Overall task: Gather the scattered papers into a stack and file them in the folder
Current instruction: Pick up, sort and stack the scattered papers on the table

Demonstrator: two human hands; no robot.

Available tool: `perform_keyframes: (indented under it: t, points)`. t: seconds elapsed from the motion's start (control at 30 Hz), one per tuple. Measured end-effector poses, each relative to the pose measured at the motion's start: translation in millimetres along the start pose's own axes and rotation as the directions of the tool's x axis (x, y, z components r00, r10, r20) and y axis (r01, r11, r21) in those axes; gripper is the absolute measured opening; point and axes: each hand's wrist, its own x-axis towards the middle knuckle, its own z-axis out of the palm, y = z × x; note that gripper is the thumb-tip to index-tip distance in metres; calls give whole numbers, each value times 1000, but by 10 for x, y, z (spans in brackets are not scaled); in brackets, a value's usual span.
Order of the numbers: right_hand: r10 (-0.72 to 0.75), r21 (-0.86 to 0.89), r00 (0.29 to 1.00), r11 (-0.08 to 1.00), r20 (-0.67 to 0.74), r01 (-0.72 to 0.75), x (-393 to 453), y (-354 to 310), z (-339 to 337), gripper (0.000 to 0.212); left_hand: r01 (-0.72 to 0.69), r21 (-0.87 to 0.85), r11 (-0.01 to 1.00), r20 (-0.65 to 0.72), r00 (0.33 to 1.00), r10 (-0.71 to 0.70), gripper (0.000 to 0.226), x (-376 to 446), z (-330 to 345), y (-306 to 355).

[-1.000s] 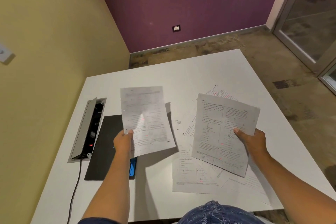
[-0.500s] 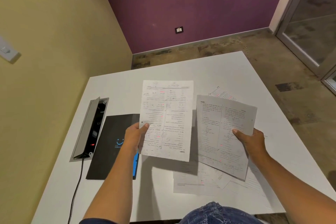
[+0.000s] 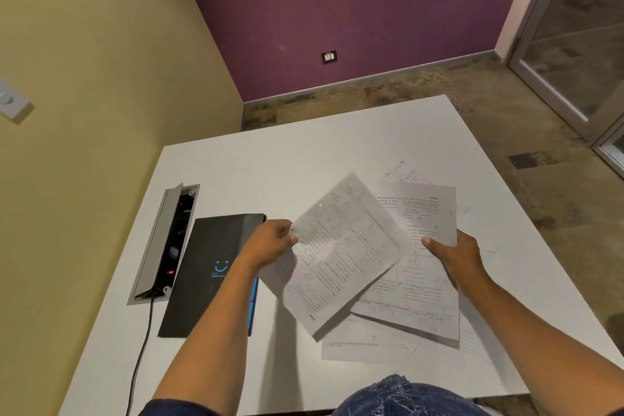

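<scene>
While held up over the white table, seen from the head camera: two printed sheets, one in each hand. Left hand pinching a tilted sheet by its upper left corner, thumb on top, fingers curled beneath. Right hand gripping a second sheet at its right edge, thumb laid across the printed face. Tilted sheet overlapping the left side of the second sheet, both raised clear of the table and throwing shadows on it. More loose papers lying flat on the table beneath and around the two held sheets, one far corner with red marks poking out beyond the second sheet. Black folder lying closed on the table to the left of the papers, just under the left forearm, a blue smile mark on its cover and a blue strip along its right edge. Open cable box sunk into the table just left of the folder, lid tilted up, a red light inside, a black cord running from it toward the near table edge. Blue patterned clothing at the near table edge.
</scene>
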Motion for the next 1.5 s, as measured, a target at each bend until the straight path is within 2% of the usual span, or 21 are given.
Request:
perform_keyframes:
  t: [0.07, 0.1, 0.17, 0.27, 0.37, 0.43, 0.53, 0.6, 0.63, 0.7, 0.77, 0.9, 1.03, 1.17, 1.3, 1.37, 1.43, 1.5]
  points:
    - [2, -6, 1000, 1000, 13, -2, 14, -5, 10, 43, -63, 229, 971, 16, 998, 61, 14, 24, -12, 119]
    - [5, -10, 1000, 1000, 19, -4, 20, -6, 10, 43, -107, 380, 919, 22, 994, 107, 15, 14, -22, 203]
    - [19, -18, 999, 1000, 30, -18, 38, 0, 10, 45, -181, 637, 749, 46, 979, 198, 28, -8, -26, 375]
    - [33, -25, 997, 999, 75, -31, 42, -9, 29, 41, -240, 801, 548, 68, 947, 315, 40, -4, 59, 589]
    - [47, -35, 988, 998, 147, -42, -9, -47, 113, 34, -329, 811, 483, 113, 899, 423, 44, -21, 222, 772]
    - [59, -52, 979, 997, 197, -49, -48, -76, 182, 33, -395, 795, 460, 112, 841, 529, 46, -34, 340, 893]
    - [66, -108, 960, 993, 271, -38, -106, -114, 298, 40, -467, 773, 429, 113, 767, 632, 46, -45, 494, 1040]
    - [62, -143, 951, 990, 302, -19, -145, -153, 382, 49, -508, 764, 398, 118, 716, 688, 37, -60, 588, 1128]
    - [66, -150, 947, 989, 314, -19, -154, -170, 418, 46, -526, 760, 382, 120, 690, 714, 31, -75, 624, 1174]
    - [93, -175, 944, 984, 318, -39, -204, -247, 488, 28, -554, 750, 361, 115, 647, 754, 20, -112, 682, 1256]
    - [97, -189, 937, 981, 336, -34, -245, -286, 536, 17, -568, 732, 376, 97, 634, 768, 12, -152, 718, 1325]
    - [87, -207, 923, 978, 375, -8, -296, -324, 563, 13, -585, 717, 380, 107, 631, 769, 5, -208, 712, 1429]
    - [141, -313, 896, 950, 422, -2, -281, -360, 524, 9, -624, 732, 272, 206, 584, 785, 4, -230, 689, 1481]
    - [137, -409, 909, 912, 394, 40, -285, -418, 560, 26, -690, 707, 155, 260, 458, 850, 9, -194, 788, 1493]
    - [119, -481, 919, 873, 375, 83, -269, -421, 605, 13, -663, 749, -10, 372, 407, 834, 10, -193, 872, 1508]
    - [139, -503, 916, 861, 376, 76, -254, -415, 606, 16, -677, 735, -34, 394, 385, 835, 7, -202, 860, 1506]
    - [144, -508, 921, 859, 362, 65, -292, -460, 604, 9, -674, 738, -31, 381, 380, 843, 9, -189, 846, 1499]
    - [130, -455, 924, 889, 360, 53, -332, -509, 609, 20, -667, 745, -19, 358, 375, 855, 11, -173, 853, 1489]
